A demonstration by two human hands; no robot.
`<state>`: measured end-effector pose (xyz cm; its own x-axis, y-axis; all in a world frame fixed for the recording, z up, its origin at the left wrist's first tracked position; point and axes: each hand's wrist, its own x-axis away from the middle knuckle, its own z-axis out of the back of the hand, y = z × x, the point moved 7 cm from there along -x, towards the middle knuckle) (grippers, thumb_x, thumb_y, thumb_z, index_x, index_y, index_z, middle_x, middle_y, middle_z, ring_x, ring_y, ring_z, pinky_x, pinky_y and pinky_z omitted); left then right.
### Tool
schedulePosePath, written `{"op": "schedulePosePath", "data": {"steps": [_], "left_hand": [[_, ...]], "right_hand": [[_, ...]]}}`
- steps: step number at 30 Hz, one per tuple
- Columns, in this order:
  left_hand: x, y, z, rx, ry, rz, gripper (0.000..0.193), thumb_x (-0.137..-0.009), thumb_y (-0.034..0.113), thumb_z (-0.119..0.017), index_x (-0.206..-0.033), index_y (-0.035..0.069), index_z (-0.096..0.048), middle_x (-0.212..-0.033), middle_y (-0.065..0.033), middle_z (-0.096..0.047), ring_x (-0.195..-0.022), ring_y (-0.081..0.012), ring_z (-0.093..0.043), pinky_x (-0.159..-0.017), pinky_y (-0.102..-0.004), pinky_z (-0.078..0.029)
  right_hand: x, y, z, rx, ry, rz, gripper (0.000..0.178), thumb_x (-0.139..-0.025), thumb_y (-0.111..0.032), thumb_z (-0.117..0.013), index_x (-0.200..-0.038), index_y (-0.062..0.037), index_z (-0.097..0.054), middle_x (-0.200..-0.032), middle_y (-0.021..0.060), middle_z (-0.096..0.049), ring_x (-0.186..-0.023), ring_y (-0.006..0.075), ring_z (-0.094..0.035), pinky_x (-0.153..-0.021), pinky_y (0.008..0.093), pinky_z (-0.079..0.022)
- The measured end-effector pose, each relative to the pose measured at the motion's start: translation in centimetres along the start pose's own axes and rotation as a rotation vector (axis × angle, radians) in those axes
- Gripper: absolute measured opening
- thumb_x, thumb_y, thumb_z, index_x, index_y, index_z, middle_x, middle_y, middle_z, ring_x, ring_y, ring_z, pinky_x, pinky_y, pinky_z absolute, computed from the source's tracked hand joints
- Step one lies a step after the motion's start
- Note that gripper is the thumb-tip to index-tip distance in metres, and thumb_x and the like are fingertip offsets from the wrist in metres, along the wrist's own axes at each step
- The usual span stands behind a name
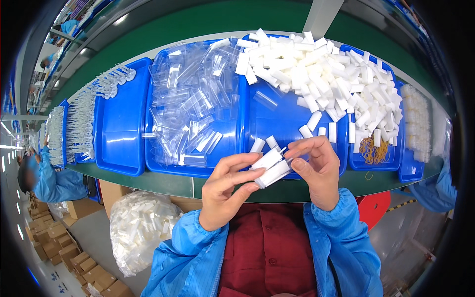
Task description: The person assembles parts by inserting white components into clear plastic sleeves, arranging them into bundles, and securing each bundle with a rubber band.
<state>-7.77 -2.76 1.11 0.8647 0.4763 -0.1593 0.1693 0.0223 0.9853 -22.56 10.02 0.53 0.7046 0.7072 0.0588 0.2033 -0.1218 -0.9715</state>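
Observation:
Above the table's near edge, my left hand [228, 185] grips a pair of small white blocks [269, 167] lying side by side, fingers on top and thumb underneath. A shiny clear edge shows along the lower block. At their upper right end, my right hand [317, 171] has its forefinger and thumb closed on the blocks, its other fingers curled behind. A thin dark bit sticks out there, too small to name. Just beyond my hands, a few loose white blocks [257, 145] lie in a blue tray [272, 121]; a large heap of white blocks [316, 69] fills its far side.
Clear plastic sleeves [193, 99] fill the tray to the left. Yellow rubber bands [373, 151] lie in the right tray. White stemmed pieces [79, 123] stand at far left. A bag of white pieces [141, 227] sits below the table; a co-worker [54, 175] is at far left.

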Motion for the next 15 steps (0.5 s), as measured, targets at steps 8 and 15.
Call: {"op": "schedulePosePath", "data": {"steps": [8, 15], "left_hand": [[0.3, -0.5, -0.8, -0.019, 0.032, -0.003, 0.037, -0.084, -0.006, -0.070, -0.120, 0.000, -0.063, -0.134, -0.0177, -0.050, -0.123, -0.0317, -0.056, -0.102, -0.0399, -0.049], [-1.2, -0.1, 0.0, 0.076, -0.042, 0.043, 0.040, -0.085, -0.003, -0.071, -0.122, 0.001, -0.056, -0.137, -0.0171, -0.045, -0.123, -0.0279, -0.056, -0.099, -0.0362, -0.053]], "right_hand": [[0.7, 0.8, -1.3, 0.192, -0.175, 0.048, 0.027, -0.082, -0.012, -0.080, -0.104, -0.0051, -0.067, -0.120, 0.0137, -0.059, -0.114, 0.0196, -0.057, -0.097, 0.0330, -0.045], [0.4, -0.4, -2.0, 0.265, -0.301, 0.143, 0.030, -0.078, -0.010, -0.082, -0.104, -0.0069, -0.067, -0.122, 0.0143, -0.059, -0.116, 0.0249, -0.057, -0.097, 0.0352, -0.045]]}}
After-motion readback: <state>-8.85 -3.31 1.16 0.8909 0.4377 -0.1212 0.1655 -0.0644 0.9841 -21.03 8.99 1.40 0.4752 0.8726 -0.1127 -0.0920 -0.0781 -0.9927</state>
